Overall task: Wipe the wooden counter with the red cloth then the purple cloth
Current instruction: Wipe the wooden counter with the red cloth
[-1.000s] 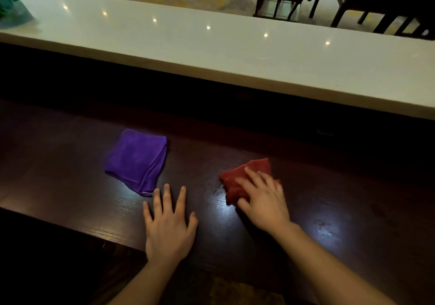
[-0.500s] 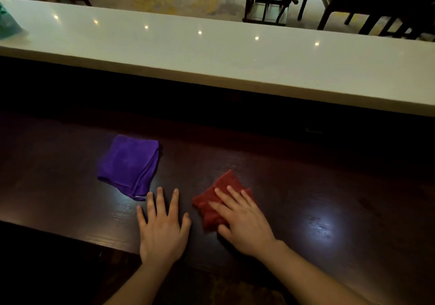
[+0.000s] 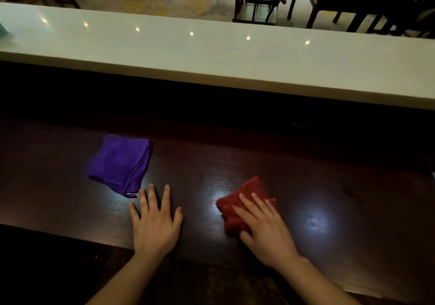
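The dark wooden counter [image 3: 329, 187] runs across the lower half of the head view. A crumpled red cloth [image 3: 240, 201] lies on it right of centre, and my right hand [image 3: 263, 229] presses flat on the cloth's near right part with fingers spread. A folded purple cloth [image 3: 120, 162] lies to the left, untouched. My left hand [image 3: 155, 222] rests palm down on the bare wood just in front of and to the right of the purple cloth, fingers apart, holding nothing.
A raised white countertop [image 3: 211, 57] runs along the far side, above a dark gap. Beyond it stand dark wooden chairs [image 3: 256, 1] and a table [image 3: 362, 3]. The wooden counter's near edge [image 3: 70, 234] lies just under my wrists.
My right hand slid the red cloth left toward my left hand, then back to the right. The left hand and the purple cloth stayed where they were on the counter.
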